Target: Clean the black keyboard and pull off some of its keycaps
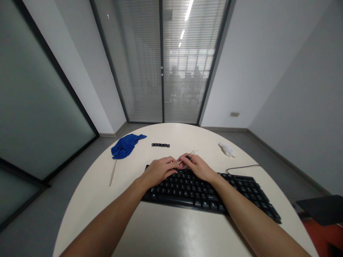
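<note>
Your right hand pinches a thin stick whose tip pokes out past the fingers; your left hand lies curled on the keyboard's back row, and you cannot tell if it grips anything. Keep the left pressing down so the board stays put while the stick works. Count: one keyboard, one row of loose keycaps, one blue cloth, one white wad, a second stick.

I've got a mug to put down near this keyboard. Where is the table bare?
Bare: the near table between the forearms, in front of the keyboard; the left side below the blue cloth, beside the thin stick; the far edge between the row of loose keys and the white tissue. Crowded: the keyboard's top edge, where left hand and right hand work.
</note>
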{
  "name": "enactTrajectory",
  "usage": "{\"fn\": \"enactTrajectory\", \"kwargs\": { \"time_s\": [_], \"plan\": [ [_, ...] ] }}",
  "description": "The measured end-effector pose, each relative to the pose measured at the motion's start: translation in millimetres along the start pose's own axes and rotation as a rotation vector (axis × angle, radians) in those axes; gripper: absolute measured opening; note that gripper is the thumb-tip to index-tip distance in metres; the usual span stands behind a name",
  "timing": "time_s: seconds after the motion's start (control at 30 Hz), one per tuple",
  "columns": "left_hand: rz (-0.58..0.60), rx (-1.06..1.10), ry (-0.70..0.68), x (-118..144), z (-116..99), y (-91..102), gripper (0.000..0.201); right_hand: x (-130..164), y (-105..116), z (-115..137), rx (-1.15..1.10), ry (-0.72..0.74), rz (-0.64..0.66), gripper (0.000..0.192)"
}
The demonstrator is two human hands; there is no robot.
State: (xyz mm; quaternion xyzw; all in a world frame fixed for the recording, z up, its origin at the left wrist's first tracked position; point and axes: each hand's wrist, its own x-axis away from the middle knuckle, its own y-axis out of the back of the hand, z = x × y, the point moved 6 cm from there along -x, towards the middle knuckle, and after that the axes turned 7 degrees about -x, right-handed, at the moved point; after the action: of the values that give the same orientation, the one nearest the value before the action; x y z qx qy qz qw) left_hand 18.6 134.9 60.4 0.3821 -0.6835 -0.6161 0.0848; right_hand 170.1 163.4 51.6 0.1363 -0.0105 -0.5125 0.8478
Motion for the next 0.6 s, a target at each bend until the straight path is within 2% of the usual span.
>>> {"fn": "enactTrajectory", "kwargs": {
  "time_s": [0.4,0.6],
  "plan": [
    [-0.033,0.013,-0.051,-0.7,-3.9,3.0,0.018,-0.7,1.4,-7.2,-0.063,-0.023,-0.025,0.049],
    [-0.063,0.02,-0.027,0.4,-2.4,4.8,0.02,-0.8,2.9,-8.7,-0.072,-0.016,-0.027,0.051]
  ]
}}
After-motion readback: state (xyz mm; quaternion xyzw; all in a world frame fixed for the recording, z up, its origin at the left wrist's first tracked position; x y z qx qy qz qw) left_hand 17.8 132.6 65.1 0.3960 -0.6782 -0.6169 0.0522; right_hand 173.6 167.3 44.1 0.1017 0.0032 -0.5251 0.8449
